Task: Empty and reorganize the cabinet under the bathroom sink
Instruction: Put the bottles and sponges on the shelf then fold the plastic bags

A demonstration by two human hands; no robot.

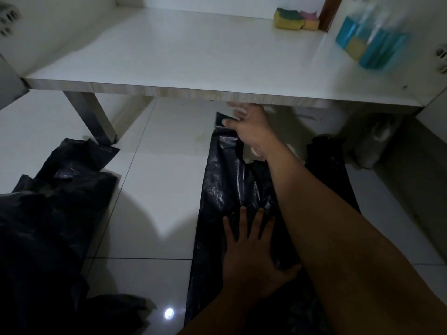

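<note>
On the cabinet board (pixel 169 52), far back right, a sponge (pixel 289 19) and, touching its right side, a second sponge (pixel 310 21); nearer and further right, a cluster of bottles (pixel 372 44). On the floor (pixel 154 189) below the board's front edge, a bag (pixel 225 184) stretched lengthways, far end under the board. Left hand (pixel 251 252) flat on its near half; right hand (pixel 249 124) at its far end, pinching the edge. Well to the left, a second bag (pixel 60 189) heaped just before the support leg (pixel 92 117).

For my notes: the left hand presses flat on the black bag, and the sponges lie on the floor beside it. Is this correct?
Not quite. The head view shows the sponges on the white shelf, at its back right, not on the floor. The left hand does press flat on the black bag.
</note>
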